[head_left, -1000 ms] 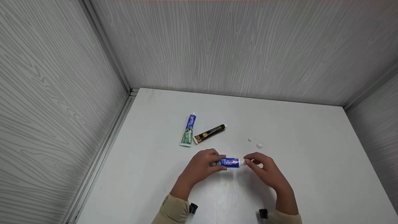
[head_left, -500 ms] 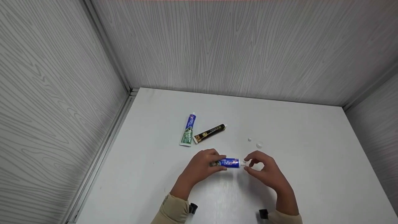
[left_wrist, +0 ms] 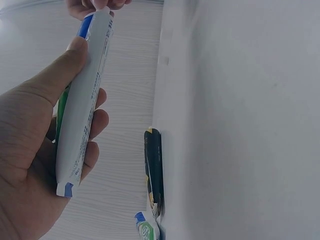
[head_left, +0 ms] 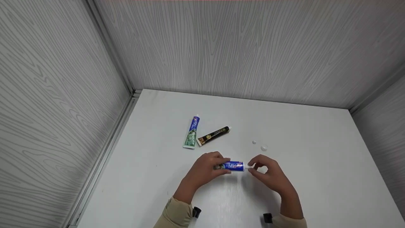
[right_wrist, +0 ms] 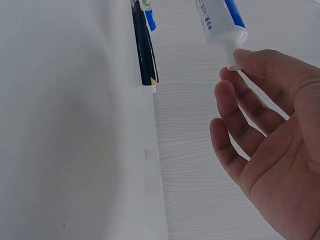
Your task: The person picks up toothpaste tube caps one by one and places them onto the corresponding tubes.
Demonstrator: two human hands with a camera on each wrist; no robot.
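My left hand (head_left: 204, 169) grips a blue, green and white toothpaste tube (head_left: 234, 166) by its body, holding it level over the table. The left wrist view shows the thumb on one face and the fingers curled round behind. At the tube's right end my right hand (head_left: 269, 172) pinches the white cap (right_wrist: 231, 54) between thumb and forefinger; the other fingers are loosely bent. Beyond the hands lie a second blue and green toothpaste tube (head_left: 191, 134) and a black toothpaste tube (head_left: 213, 136). Fingers partly cover the held tube's left part.
Two small whitish round pieces, a smaller one (head_left: 254, 142) and a larger, clearer one (head_left: 264, 148), lie beyond my right hand. The white table (head_left: 316, 142) meets grey wood-grained panels (head_left: 221, 47) at the back and sides.
The right thumb and forefinger parted slightly at the cap, then came together on it again. The left hand and the tube have stayed in place.
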